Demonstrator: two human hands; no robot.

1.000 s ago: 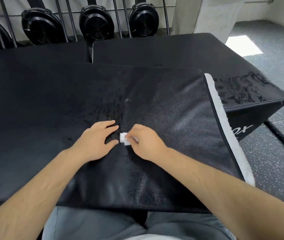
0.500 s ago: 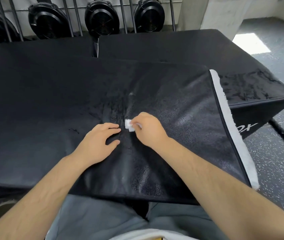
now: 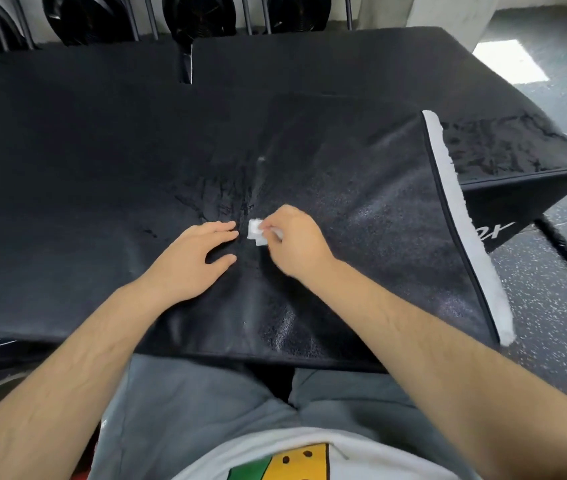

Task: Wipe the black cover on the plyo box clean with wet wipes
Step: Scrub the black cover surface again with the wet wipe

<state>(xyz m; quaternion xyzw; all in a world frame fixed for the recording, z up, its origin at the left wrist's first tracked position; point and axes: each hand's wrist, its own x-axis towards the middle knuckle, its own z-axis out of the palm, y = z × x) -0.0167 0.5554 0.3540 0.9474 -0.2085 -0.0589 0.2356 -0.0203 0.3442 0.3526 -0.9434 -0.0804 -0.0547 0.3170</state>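
Black cover [image 3: 361, 209], draped over the plyo box [image 3: 524, 199] w/ wet streaks mid-surface, gets short rubs: wet wipe [image 3: 256, 232], pinched in R hand [image 3: 296, 242], has nudged slightly farther vs 1 s ago, L hand [image 3: 188, 261] still flat, pinning cover just left of it, so likely spot-scrubbing, far from done.

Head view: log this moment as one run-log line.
step: wiping | right hand: pinches wet wipe on black cover | left hand: rests flat on black cover beside wet wipe
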